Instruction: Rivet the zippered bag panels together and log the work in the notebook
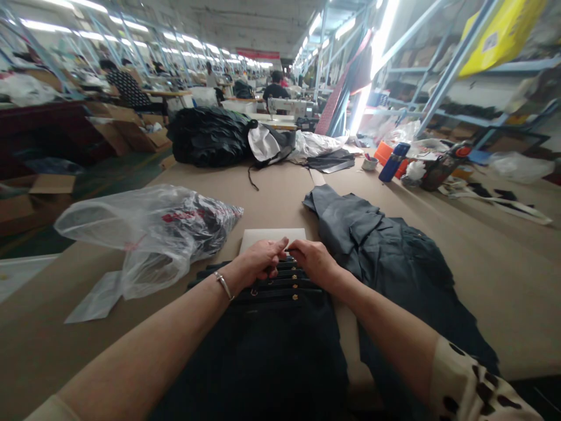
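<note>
My left hand [265, 258] and my right hand [314, 261] meet over the top of a layered stack of dark garments [280, 339]. Between their fingertips is a small dark piece of fabric, pinched from both sides; its exact shape is mostly hidden by the fingers. Small gold-coloured metal fasteners [295, 286] run in a row down the overlapping garment edges, just below my right hand. Under and beyond the hands lies a flat white board [274, 235]. Right of the stack, a pile of dark grey fabric pieces [372, 245] spreads over the table.
A clear plastic bag [153, 228] with dark contents lies to the left on the brown table [272, 187]. Black bundled garments [210, 137] sit at the far edge. A blue box-like item [394, 162] and tools stand at the right. People work at machines beyond.
</note>
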Demonstrator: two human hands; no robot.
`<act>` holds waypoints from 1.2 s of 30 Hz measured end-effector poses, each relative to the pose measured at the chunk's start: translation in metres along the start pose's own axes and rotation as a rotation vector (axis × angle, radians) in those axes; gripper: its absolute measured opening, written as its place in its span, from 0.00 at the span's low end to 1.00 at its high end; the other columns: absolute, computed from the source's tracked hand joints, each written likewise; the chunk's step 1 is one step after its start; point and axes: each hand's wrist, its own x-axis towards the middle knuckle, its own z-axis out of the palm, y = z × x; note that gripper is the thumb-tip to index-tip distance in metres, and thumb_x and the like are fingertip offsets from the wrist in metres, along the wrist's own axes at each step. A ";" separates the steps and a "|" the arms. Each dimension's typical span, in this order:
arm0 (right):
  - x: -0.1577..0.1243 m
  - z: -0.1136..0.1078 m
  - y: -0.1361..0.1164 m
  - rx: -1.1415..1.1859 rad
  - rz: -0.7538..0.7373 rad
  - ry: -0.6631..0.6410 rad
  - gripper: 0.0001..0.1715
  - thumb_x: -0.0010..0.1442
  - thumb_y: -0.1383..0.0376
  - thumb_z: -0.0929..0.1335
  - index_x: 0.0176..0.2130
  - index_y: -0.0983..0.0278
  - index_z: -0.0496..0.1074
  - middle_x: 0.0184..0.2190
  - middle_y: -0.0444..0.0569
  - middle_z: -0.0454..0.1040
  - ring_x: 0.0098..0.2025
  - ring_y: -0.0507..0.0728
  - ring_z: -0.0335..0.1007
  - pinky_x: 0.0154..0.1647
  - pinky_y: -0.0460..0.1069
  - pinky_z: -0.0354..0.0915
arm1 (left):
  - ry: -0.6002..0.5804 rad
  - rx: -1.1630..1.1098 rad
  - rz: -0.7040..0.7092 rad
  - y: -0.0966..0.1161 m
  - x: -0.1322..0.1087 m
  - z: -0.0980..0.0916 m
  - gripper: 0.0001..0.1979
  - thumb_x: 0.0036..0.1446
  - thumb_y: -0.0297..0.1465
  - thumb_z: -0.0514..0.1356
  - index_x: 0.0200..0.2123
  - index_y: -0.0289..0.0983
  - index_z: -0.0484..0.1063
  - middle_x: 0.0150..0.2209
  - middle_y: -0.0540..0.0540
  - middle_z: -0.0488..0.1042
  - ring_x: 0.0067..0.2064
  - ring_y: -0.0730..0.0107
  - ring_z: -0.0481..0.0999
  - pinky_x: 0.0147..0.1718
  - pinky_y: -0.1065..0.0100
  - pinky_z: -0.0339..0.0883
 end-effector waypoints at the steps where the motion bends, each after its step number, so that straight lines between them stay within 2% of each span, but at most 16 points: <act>1: -0.002 0.000 0.000 -0.062 -0.012 -0.005 0.04 0.58 0.68 0.67 0.31 0.63 0.73 0.30 0.47 0.75 0.36 0.55 0.70 0.42 0.48 0.61 | -0.022 0.025 -0.008 0.000 0.000 0.001 0.25 0.54 0.55 0.55 0.30 0.37 0.62 0.15 0.59 0.51 0.15 0.77 0.60 0.12 0.78 0.40; 4: -0.007 0.002 0.000 -0.194 -0.019 -0.013 0.04 0.58 0.67 0.68 0.33 0.63 0.75 0.33 0.49 0.77 0.37 0.55 0.70 0.41 0.47 0.60 | -0.052 0.123 -0.021 0.000 0.000 0.003 0.18 0.57 0.47 0.57 0.30 0.37 0.61 0.17 0.58 0.54 0.16 0.78 0.61 0.13 0.77 0.41; 8: -0.009 0.001 0.004 -0.273 0.004 -0.051 0.06 0.57 0.65 0.69 0.35 0.63 0.77 0.30 0.46 0.78 0.33 0.53 0.71 0.35 0.45 0.60 | -0.015 0.340 -0.051 -0.001 0.005 0.003 0.11 0.61 0.38 0.56 0.32 0.36 0.64 0.17 0.58 0.57 0.16 0.80 0.59 0.13 0.77 0.43; 11: -0.007 0.000 0.013 -0.315 0.010 -0.112 0.08 0.57 0.69 0.67 0.35 0.63 0.78 0.30 0.45 0.79 0.33 0.53 0.73 0.36 0.44 0.61 | 0.014 0.541 -0.065 0.000 0.012 0.004 0.12 0.61 0.37 0.57 0.31 0.34 0.66 0.18 0.58 0.58 0.16 0.81 0.56 0.15 0.76 0.49; 16: -0.005 0.005 0.027 -0.380 0.023 -0.151 0.13 0.55 0.71 0.66 0.36 0.63 0.79 0.31 0.48 0.80 0.35 0.55 0.73 0.39 0.46 0.62 | 0.043 0.772 -0.040 0.003 0.019 0.010 0.13 0.60 0.37 0.59 0.30 0.33 0.68 0.22 0.55 0.64 0.21 0.79 0.62 0.22 0.74 0.60; 21: -0.003 0.004 0.028 -0.388 0.060 -0.163 0.10 0.52 0.72 0.67 0.34 0.65 0.79 0.30 0.47 0.79 0.33 0.54 0.73 0.35 0.44 0.63 | 0.051 0.853 -0.025 0.000 0.022 0.012 0.14 0.61 0.39 0.59 0.31 0.33 0.69 0.25 0.53 0.67 0.24 0.76 0.66 0.26 0.71 0.64; 26: -0.001 0.002 0.030 -0.389 0.065 -0.197 0.14 0.49 0.76 0.66 0.33 0.64 0.78 0.28 0.45 0.79 0.32 0.53 0.72 0.34 0.44 0.62 | 0.045 0.906 0.005 -0.005 0.024 0.012 0.15 0.61 0.40 0.58 0.31 0.33 0.70 0.26 0.52 0.69 0.26 0.75 0.69 0.28 0.69 0.66; 32: 0.000 0.005 0.034 -0.392 0.068 -0.200 0.10 0.50 0.73 0.68 0.32 0.64 0.78 0.27 0.44 0.78 0.30 0.52 0.71 0.32 0.43 0.61 | 0.066 0.954 0.023 -0.005 0.023 0.008 0.14 0.61 0.39 0.58 0.32 0.33 0.70 0.28 0.51 0.70 0.29 0.73 0.70 0.31 0.67 0.68; 36: 0.000 0.006 0.031 -0.425 0.070 -0.191 0.10 0.50 0.73 0.67 0.32 0.64 0.78 0.28 0.46 0.78 0.32 0.53 0.72 0.34 0.44 0.61 | 0.072 0.967 0.036 -0.003 0.022 0.008 0.14 0.61 0.39 0.58 0.32 0.33 0.70 0.29 0.50 0.70 0.30 0.72 0.71 0.33 0.66 0.68</act>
